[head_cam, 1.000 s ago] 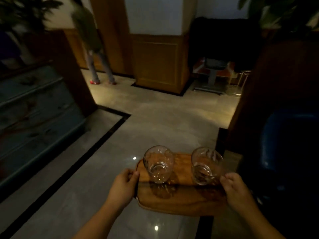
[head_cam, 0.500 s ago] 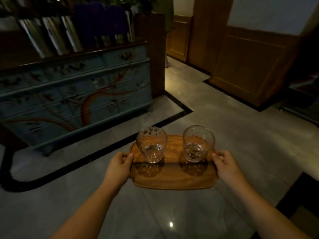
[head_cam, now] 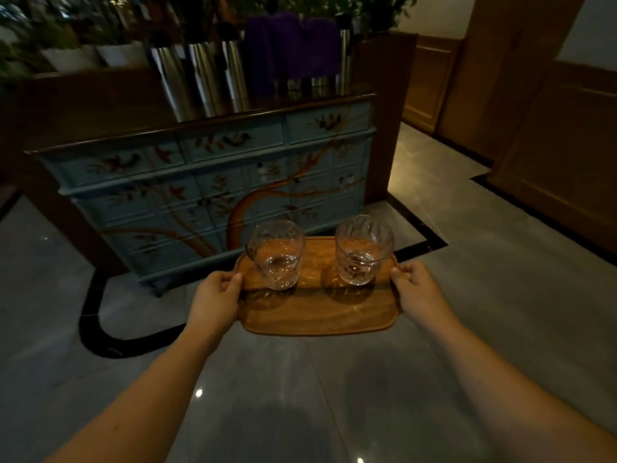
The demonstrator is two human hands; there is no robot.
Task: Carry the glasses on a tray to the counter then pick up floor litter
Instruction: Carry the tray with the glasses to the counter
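A person is holding a wooden tray (head_cam: 320, 312) out in front of them, above a grey tiled floor (head_cam: 500, 312), with both bare arms stretched forward. The left hand (head_cam: 213, 300) is gripping the tray's left edge, its fingers curled around the rim and the thumb lying along the top. The right hand (head_cam: 419, 290) is closed on the right edge in the same way, thumb on top and fingers wrapped under. The tray is sitting level between the two hands. Two clear patterned glasses are standing upright on the far half of the tray, well apart from each other: the left glass (head_cam: 276, 255) is standing just beside the left thumb, and the right glass (head_cam: 362, 250) is standing just beside the right thumb. Both are casting dark round shadows on the wood toward the person. Beyond the tray, a blue painted cabinet (head_cam: 207, 195) with branches and birds on its drawers is facing the person, its dark top carrying several tall metal flasks (head_cam: 200, 78) and a purple object (head_cam: 290, 51) that is too dim to identify. Plants are showing dimly behind them. Wooden wall panelling (head_cam: 551, 145) is running along the right side, and a black inlaid border (head_cam: 100, 335) is curving across the floor near the cabinet's foot.
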